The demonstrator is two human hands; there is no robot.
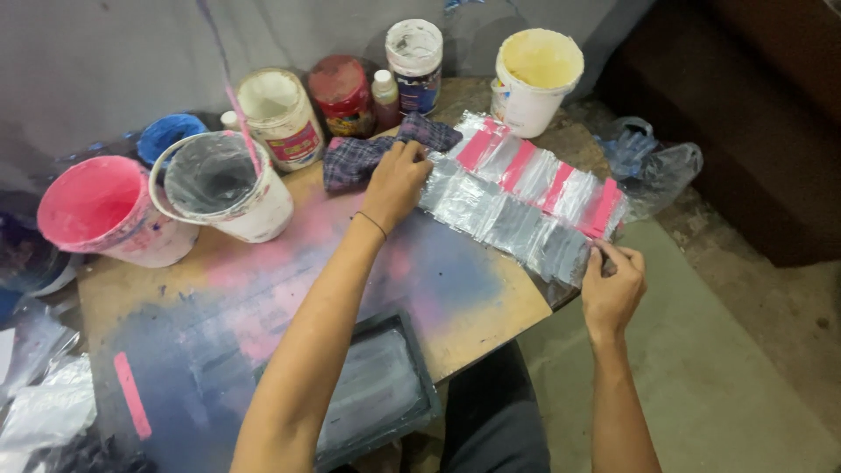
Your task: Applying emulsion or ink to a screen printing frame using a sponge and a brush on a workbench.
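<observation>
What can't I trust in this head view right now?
- Right hand: its fingertips curl over the corner of the silver and pink striped foil sheet, hiding the grip.
- Checked cloth rag: partly under the left hand.
- Dark rectangular tray: partly covered by the left forearm.

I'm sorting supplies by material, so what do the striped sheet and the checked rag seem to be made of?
The striped sheet looks like thin glossy plastic film or foil: it glints, crinkles, and carries pink and silver bands. The checked rag looks like soft woven cloth, matte and bunched, beside the left hand.
</observation>
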